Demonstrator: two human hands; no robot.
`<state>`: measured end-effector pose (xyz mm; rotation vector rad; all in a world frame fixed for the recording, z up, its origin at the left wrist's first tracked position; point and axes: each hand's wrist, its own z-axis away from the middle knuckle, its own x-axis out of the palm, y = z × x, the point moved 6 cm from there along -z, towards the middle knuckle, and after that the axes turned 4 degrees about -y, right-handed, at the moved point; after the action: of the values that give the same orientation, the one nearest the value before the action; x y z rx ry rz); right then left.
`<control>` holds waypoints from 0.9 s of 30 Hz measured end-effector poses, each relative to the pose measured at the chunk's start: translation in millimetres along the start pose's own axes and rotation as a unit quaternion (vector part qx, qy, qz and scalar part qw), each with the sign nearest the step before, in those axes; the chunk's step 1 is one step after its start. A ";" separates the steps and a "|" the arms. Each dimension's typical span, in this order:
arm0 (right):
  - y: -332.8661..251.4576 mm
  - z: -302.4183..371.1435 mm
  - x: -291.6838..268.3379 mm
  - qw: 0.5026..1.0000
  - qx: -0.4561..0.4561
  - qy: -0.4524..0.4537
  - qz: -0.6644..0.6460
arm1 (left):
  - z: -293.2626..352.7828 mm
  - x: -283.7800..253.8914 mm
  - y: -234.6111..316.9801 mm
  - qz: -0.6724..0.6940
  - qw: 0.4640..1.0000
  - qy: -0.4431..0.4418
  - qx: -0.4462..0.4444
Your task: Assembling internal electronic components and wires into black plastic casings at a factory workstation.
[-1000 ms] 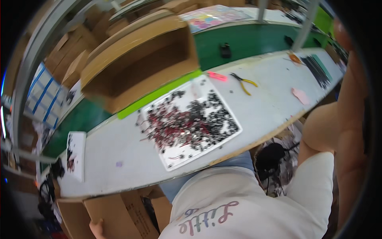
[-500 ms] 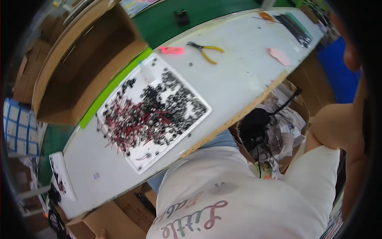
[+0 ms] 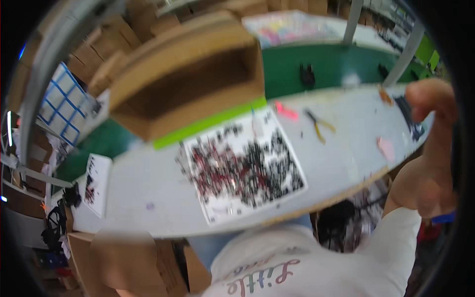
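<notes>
My right hand [image 3: 433, 106] is raised close to the camera at the right edge; its fingers look bent, but blur and the frame's dark rim hide whether they hold anything. Low at the left, my left hand [image 3: 118, 257] is smeared by motion in front of a cardboard box [image 3: 168, 267], its fingers unreadable. Neither hand touches the worktable [image 3: 148, 183]. On the table lies a white tray [image 3: 212, 216] covered with many small black parts [image 3: 277, 163], some with dark red wires [image 3: 213, 163].
An open cardboard box [image 3: 188, 89] with a bright green strip [image 3: 208, 123] stands behind the tray. Yellow-handled pliers [image 3: 320, 127], a pink tag [image 3: 286, 111] and a pink scrap [image 3: 386, 148] lie to the right. A smaller white tray [image 3: 101, 183] sits at the left end.
The view has turned and tilted up, so the table appears more level and farther right. My left hand has risen into view at the lower left; my right hand shows more fully.
</notes>
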<state>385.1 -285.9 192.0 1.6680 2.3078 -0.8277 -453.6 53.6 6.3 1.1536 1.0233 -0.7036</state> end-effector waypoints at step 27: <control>0.2 -396.0 219.9 0.941 0.001 -0.121 0.315 | 36.8 -5.0 8.8 -0.121 0.978 0.007 -0.173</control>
<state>376.1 104.2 422.2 1.9951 1.4674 -0.8179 -437.5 20.7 16.9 0.7412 1.2563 -0.6754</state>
